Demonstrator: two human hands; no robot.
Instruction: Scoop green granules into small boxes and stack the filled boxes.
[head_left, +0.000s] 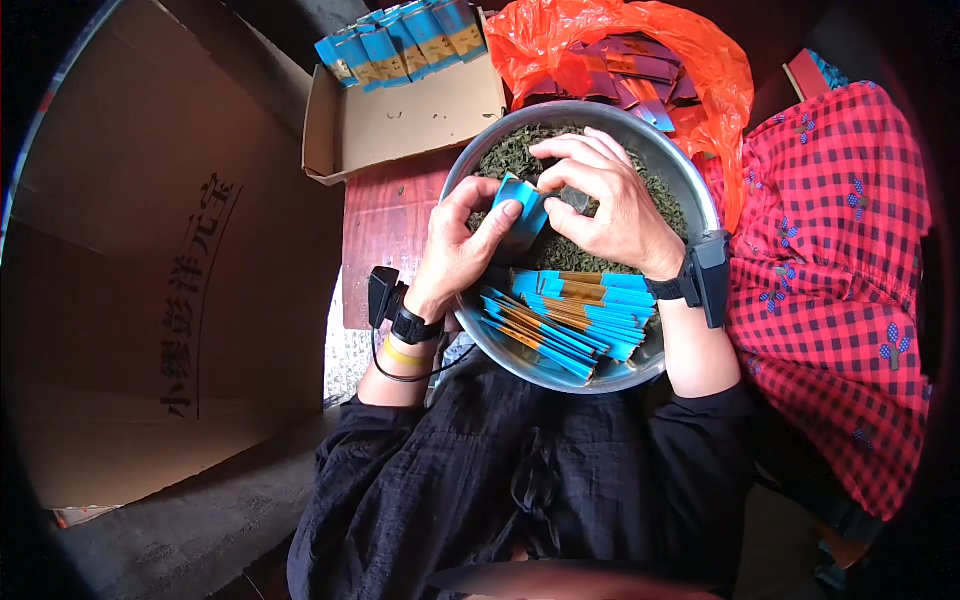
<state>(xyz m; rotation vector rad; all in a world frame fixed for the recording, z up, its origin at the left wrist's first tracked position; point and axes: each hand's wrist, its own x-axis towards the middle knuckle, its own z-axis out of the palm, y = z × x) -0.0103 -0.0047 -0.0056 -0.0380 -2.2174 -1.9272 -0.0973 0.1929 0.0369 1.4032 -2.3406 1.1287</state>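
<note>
My left hand (469, 236) holds a small blue cardboard packet (521, 214) tilted, with the thumb across its front. At the packet's upper right edge, the thumb and forefinger of my right hand (600, 191) pinch the rim, while the other fingers are raised. Both hands are above a round metal basin (469, 161) of dried green leaves (517, 150), which look like tea. Flat blue and gold packets (570, 315) lie stacked and fanned in the near part of the basin. The inside of the held packet is hidden from me.
A shallow cardboard box (412, 131) at the back left holds several upright blue and gold packets (401, 45). Behind the basin, a red plastic bag (712, 67) contains purple packets (637, 64). A large carton (112, 262) stands left, and red checked cloth (832, 285) hangs right.
</note>
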